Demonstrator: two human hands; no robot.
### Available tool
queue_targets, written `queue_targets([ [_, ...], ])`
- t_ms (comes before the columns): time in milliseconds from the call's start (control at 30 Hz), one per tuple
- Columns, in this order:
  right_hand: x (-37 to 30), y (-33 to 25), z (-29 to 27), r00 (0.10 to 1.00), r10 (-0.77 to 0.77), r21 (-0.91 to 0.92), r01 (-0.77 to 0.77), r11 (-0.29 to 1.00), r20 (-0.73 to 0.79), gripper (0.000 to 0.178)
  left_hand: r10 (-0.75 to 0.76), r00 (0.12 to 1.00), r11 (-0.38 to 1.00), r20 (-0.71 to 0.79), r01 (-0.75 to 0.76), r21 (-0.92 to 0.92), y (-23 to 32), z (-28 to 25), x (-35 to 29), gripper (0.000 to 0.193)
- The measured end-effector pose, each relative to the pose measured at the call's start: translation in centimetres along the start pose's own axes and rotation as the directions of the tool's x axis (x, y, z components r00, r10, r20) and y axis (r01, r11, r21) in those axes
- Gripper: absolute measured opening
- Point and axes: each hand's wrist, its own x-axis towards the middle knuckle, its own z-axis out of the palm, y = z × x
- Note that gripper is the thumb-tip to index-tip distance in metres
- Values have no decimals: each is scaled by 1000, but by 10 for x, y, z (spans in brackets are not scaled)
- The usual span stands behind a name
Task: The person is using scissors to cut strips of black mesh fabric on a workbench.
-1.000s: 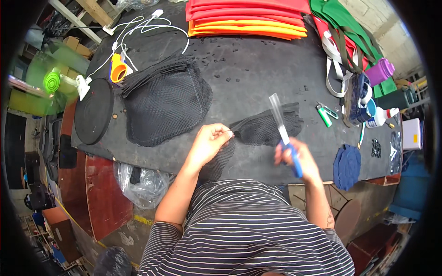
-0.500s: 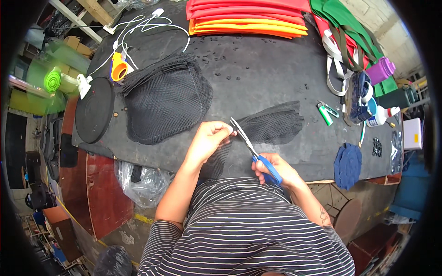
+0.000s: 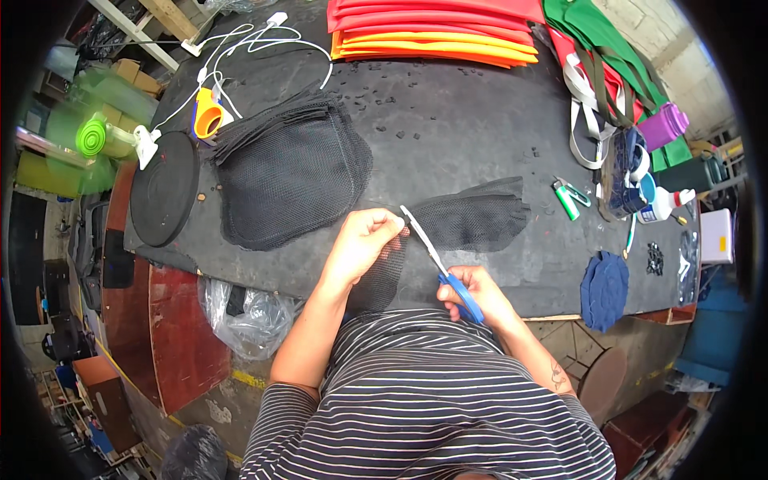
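Note:
Near the front edge of the dark table, my left hand point(image 3: 364, 244) pinches the top of a piece of black mesh fabric point(image 3: 378, 276), which hangs down toward my lap. My right hand point(image 3: 474, 294) is closed round the blue handles of a pair of scissors point(image 3: 430, 250). The blades point up and left, nearly together, with their tips beside my left fingertips. Just beyond the scissors lies a small pile of cut black mesh pieces point(image 3: 472, 214). Farther left is a larger stack of black mesh panels point(image 3: 284, 172).
Red and orange folded fabric point(image 3: 432, 32) is stacked at the back. A round black coil point(image 3: 164, 190) and a yellow-orange tape dispenser point(image 3: 208, 120) lie left. Rightward are a green lighter point(image 3: 566, 202), small thread snips point(image 3: 578, 192), a dark blue cloth point(image 3: 604, 290) and a white bottle point(image 3: 668, 204).
The scissor blades have closed from slightly apart to nearly together, and the handles have drawn together in my right hand. My left hand holds the mesh in almost the same place.

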Motion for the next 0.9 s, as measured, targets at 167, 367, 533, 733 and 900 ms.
queue_targets([
  [167, 0, 2, 0, 997, -77, -72, 78, 994, 26, 29, 47, 999, 997, -23, -46, 69, 0, 0, 0, 17],
  [367, 2, -2, 1, 999, -20, -105, 25, 994, 50, 33, 41, 999, 995, -19, -39, 89, -2, 3, 0, 15],
  [533, 3, -2, 2, 1000, -12, -16, 12, 1000, 1, 26, 51, 999, 992, -4, -50, 116, 4, 4, -1, 15],
  [733, 1, -8, 7, 987, -104, 2, 105, 994, -126, 23, 50, 999, 997, -10, -49, 53, 4, 5, 0, 15],
  [900, 17, -31, 17, 847, -453, -61, 456, 888, -277, 31, 415, 910, 896, -8, -407, 177, 7, 36, 7, 8],
])
